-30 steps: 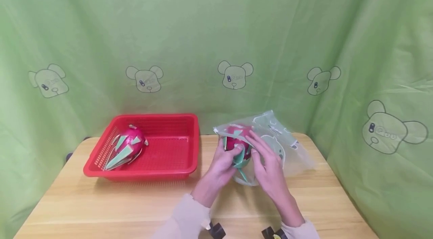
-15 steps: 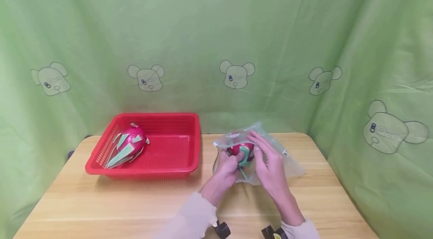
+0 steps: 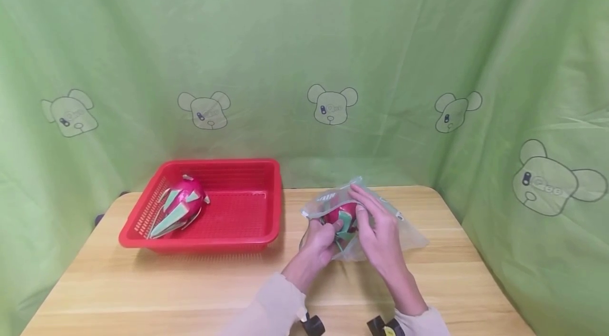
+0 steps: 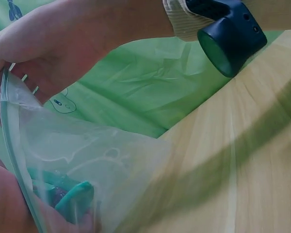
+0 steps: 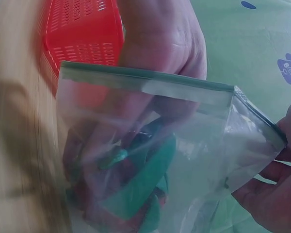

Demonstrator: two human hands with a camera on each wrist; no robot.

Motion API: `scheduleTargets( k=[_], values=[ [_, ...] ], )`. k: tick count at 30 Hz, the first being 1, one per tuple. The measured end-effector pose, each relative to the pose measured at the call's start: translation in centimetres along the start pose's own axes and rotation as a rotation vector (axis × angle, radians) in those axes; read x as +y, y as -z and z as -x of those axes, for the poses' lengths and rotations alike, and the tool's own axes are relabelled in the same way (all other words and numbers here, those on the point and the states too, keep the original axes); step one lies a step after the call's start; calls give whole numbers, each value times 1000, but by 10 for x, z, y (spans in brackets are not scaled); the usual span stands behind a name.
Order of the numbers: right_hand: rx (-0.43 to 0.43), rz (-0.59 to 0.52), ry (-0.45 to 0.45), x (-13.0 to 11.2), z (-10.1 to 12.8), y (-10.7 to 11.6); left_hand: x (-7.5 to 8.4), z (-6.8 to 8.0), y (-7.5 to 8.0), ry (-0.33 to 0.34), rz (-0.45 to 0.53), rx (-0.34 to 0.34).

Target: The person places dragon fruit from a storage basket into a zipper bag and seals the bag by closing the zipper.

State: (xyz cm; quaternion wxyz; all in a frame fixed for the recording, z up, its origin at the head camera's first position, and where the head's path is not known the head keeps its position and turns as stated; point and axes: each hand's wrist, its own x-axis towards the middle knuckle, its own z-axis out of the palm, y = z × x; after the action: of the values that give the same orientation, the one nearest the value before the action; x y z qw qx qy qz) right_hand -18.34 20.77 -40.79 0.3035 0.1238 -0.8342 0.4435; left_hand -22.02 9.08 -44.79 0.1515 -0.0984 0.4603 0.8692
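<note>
My left hand [image 3: 320,235] reaches through the mouth of a clear zip bag [image 3: 411,234] and grips a pink dragon fruit [image 3: 345,215] with green scales. Seen from the right wrist, the fruit [image 5: 148,189] is well below the bag's green-edged zip, with the left hand [image 5: 160,39] in past it. My right hand [image 3: 380,235] holds the opposite side of the mouth; in the left wrist view its fingers [image 4: 31,80] pinch the bag's corner. The left fingers are partly hidden behind plastic and fruit.
Left on the wooden table [image 3: 190,288] stands a red plastic basket [image 3: 273,220] with a second dragon fruit [image 3: 185,203] in it. A green curtain [image 3: 266,35] with bear-head prints hangs behind the table and at its sides.
My left hand has pushed the dragon fruit deeper into the bag, and the bag's far corner has drawn in and lowered. The right hand stays at the mouth. The basket is unchanged.
</note>
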Motion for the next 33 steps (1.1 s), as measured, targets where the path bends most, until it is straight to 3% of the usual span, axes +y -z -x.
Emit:
scheduleTargets(
  k=[8, 17, 25, 33],
  values=[
    [-2, -7, -14, 1, -3, -1, 1, 2, 5, 1, -19, -48],
    [33, -21, -8, 3, -8, -1, 8, 6, 5, -60, -300, -102],
    [36, -13, -72, 4, -12, 3, 11, 11, 12, -75, -364, -157],
    [30, -23, -110, 8, -14, 5, 23, 29, 28, -184, -537, -246]
  ],
)
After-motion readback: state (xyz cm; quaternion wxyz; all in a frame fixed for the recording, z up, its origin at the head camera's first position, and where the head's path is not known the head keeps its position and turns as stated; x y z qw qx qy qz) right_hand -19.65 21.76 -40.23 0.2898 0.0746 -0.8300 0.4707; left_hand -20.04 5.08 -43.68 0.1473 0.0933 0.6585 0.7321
